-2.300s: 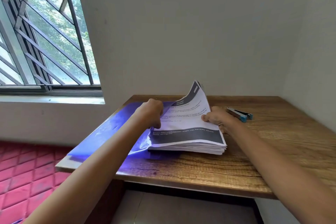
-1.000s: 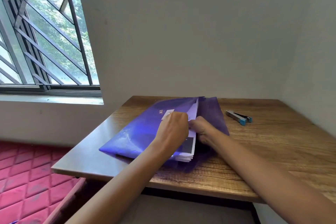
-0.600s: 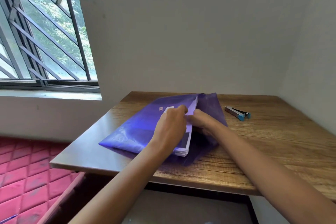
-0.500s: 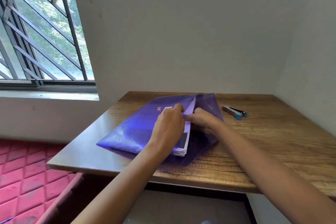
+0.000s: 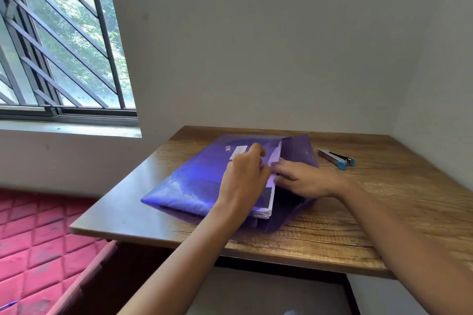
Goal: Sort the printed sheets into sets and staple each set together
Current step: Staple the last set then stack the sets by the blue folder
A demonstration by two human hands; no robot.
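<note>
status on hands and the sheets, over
Left hand pinches the purple folder cover; right hand fingers straight against the printed sheets. Sheets one stack, mostly under the cover. Stapler untouched, right of the folder.

So on our worktop (image 5: pixel 384 212) the folder (image 5: pixel 199 181) lies a bit left of the middle, with the stack of printed sheets (image 5: pixel 266 210) tucked inside it and poking out along its right side. Our left grip (image 5: pixel 243 176) is on the folder's top leaf. Our right grip (image 5: pixel 299 179) is just beside it, fingertips at the sheets. The stapler (image 5: pixel 336 158) is further right, towards the back. The window (image 5: pixel 64 46) is behind on the left.
</note>
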